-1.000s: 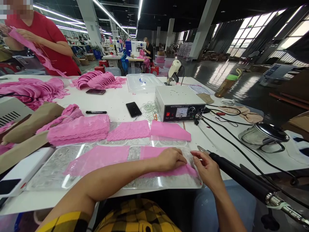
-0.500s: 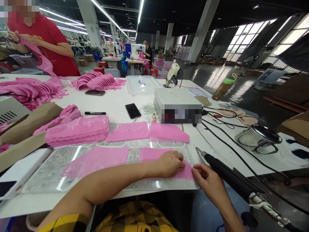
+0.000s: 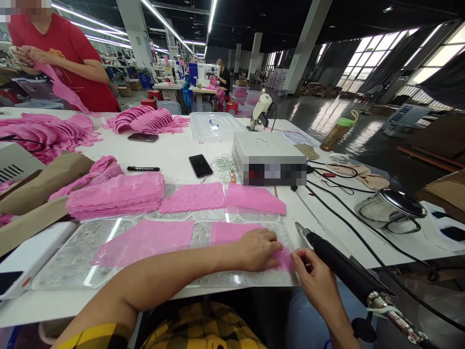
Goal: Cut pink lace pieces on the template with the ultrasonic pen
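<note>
My left hand [image 3: 257,249] lies on a pink fabric piece [image 3: 232,232], its fingers spread and bent, fingertips pressing near the right end. At that piece's right corner, my right hand [image 3: 315,269] has thumb and forefinger pinched together on the edge. The piece rests on a clear plastic board [image 3: 72,261] with a mottled grey surface. Left of it on the same board is another pink piece [image 3: 145,240], partly behind my left forearm. Just beyond lie a scallop-edged lace piece [image 3: 196,198], a smooth pink piece [image 3: 254,198] and a stack of pink lace [image 3: 116,194].
A black-handled tool with a metal blade [image 3: 337,261] sits right of my right hand, its cable crossing the table. Behind stand a grey control box [image 3: 269,145], phone [image 3: 200,166] and lidded glass mug [image 3: 390,211]. A person in red [image 3: 72,58] handles pink fabric across the table.
My left fingers have opened a little over the fabric. My right hand has shifted very slightly right and down, still pinching the corner. The person in red has moved their hands slightly.
</note>
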Demonstrator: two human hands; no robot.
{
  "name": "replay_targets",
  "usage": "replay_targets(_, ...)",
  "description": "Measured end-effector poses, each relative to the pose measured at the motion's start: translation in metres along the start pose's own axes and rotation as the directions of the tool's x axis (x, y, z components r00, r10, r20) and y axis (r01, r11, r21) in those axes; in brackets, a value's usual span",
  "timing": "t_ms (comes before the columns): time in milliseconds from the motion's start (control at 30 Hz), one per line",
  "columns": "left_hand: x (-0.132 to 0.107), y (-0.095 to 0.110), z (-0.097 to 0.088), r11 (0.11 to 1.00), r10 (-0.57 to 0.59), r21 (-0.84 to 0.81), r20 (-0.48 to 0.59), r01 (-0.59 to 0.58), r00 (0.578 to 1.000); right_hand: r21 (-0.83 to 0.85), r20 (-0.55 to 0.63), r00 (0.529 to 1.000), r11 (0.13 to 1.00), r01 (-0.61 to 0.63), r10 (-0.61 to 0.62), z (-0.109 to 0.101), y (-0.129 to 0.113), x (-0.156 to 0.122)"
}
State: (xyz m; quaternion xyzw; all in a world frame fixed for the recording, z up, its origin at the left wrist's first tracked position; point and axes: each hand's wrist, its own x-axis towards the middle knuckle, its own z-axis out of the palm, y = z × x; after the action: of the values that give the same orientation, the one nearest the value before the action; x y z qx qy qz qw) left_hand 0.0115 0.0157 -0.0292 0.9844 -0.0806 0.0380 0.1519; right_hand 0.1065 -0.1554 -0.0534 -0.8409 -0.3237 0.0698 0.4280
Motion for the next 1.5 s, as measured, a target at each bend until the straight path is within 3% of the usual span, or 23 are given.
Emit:
replay_targets(67,-0.004,0.006,-0.003,0.981,-0.082,-0.178,-0.019,0.078,0.996,0.071,0.034,0.999,0.997,-0.009,0.006,0.003,-0.009,-0.001)
replay_targets(133,-0.008,0.011,-0.006,0.892,-0.208,-0.415,-0.021,0.180,0.978,0.174,0.107,0.994,0.985,-0.012,-0.006,0.007,-0.020,0.000)
replay_targets(200,-0.015,0.011,-0.010,0.778,-0.330,-0.572,-0.018,0.261,0.944,0.262,0.166,0.985,0.965,0.001,-0.046,0.013,-0.034,0.005)
replay_targets(300,-0.033,-0.001,-0.022,0.649,-0.489,-0.684,-0.039,0.333,0.872,0.336,0.208,0.969,0.940,0.054,-0.130,0.024,-0.060,0.018)
replay_targets(433,-0.083,-0.031,-0.049,0.447,-0.672,-0.826,-0.055,0.345,0.739,0.345,0.291,0.937,0.935,0.086,-0.193,0.043,-0.086,0.033)
replay_targets(567,-0.154,-0.057,-0.072,0.305,-0.844,-0.901,-0.105,0.308,0.527,0.255,0.338,0.925,0.963,0.088,-0.174,0.062,-0.082,0.039)
replay_targets(700,-0.221,-0.062,-0.073,0.204,-0.937,-0.941,-0.107,0.271,0.331,0.125,0.377,0.917,0.988,0.087,-0.129,0.071,-0.063,0.042)
replay_targets(800,-0.255,-0.056,-0.066,0.145,-0.966,-0.947,-0.072,0.286,0.250,0.059,0.373,0.919,0.991,0.119,-0.132,0.071,-0.053,0.046)
replay_targets(933,-0.281,-0.050,-0.062,0.101,-0.979,-0.923,-0.025,0.373,0.202,0.026,0.340,0.928,0.988,0.152,-0.152,0.069,-0.054,0.053)
replay_targets(1100,-0.297,-0.048,-0.077,0.165,-0.976,-0.826,-0.056,0.539,0.213,-0.027,0.262,0.944,0.977,0.212,-0.198,0.070,-0.059,0.071)
replay_targets(1167,-0.296,-0.049,-0.086,0.265,-0.964,-0.674,-0.192,0.690,0.183,-0.054,0.229,0.943,0.964,0.261,-0.243,0.072,-0.060,0.082)
replay_targets(1200,-0.292,-0.050,-0.089,0.318,-0.941,-0.538,-0.276,0.780,0.194,-0.066,0.221,0.938,0.956,0.287,-0.267,0.074,-0.061,0.088)
replay_targets(1233,-0.285,-0.052,-0.092,0.367,-0.908,-0.377,-0.345,0.850,0.239,-0.075,0.222,0.931,0.947,0.312,-0.289,0.076,-0.061,0.094)
replay_targets(1300,-0.261,-0.055,-0.095,0.477,-0.829,-0.089,-0.377,0.874,0.414,-0.082,0.235,0.918,0.934,0.347,-0.321,0.083,-0.064,0.106)
replay_targets(1400,-0.210,-0.063,-0.090,0.716,-0.670,0.022,-0.256,0.697,0.697,-0.079,0.298,0.884,0.914,0.399,-0.360,0.096,-0.069,0.115)
replay_targets(1433,-0.192,-0.066,-0.087,0.763,-0.626,0.023,-0.223,0.646,0.747,-0.074,0.329,0.867,0.905,0.419,-0.375,0.100,-0.071,0.116)
replay_targets(1500,-0.158,-0.073,-0.078,0.822,-0.557,0.019,-0.181,0.569,0.810,-0.069,0.386,0.832,0.887,0.457,-0.398,0.107,-0.073,0.115)
